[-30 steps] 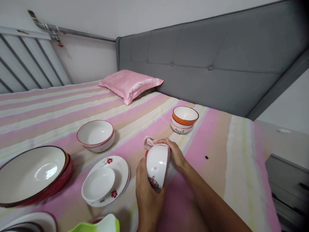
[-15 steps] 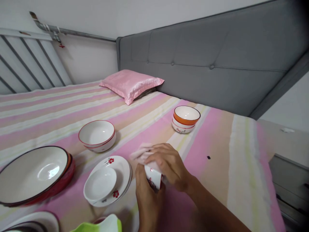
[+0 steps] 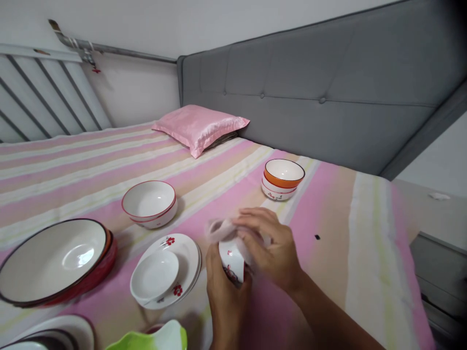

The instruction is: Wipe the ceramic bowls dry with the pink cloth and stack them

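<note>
In the head view, my left hand grips a small white bowl with red flower marks and a red rim, tilted on its side above the bed. My right hand holds a pale pink cloth against the bowl's upper side. Part of the cloth is hidden under my fingers. Left of my hands, a small plain white bowl rests on a short stack of white plates with red flowers. A white bowl with a red rim stands behind them.
Large nested bowls stand at the left. Dark-rimmed dishes and a green-and-white wavy dish lie at the front. Farther right stands an orange bowl stacked in a white one. A pink pillow lies by the grey headboard.
My right hand has shifted slightly right and up with the cloth over the bowl. The left hand keeps its hold in nearly the same place. The view has moved slightly.
</note>
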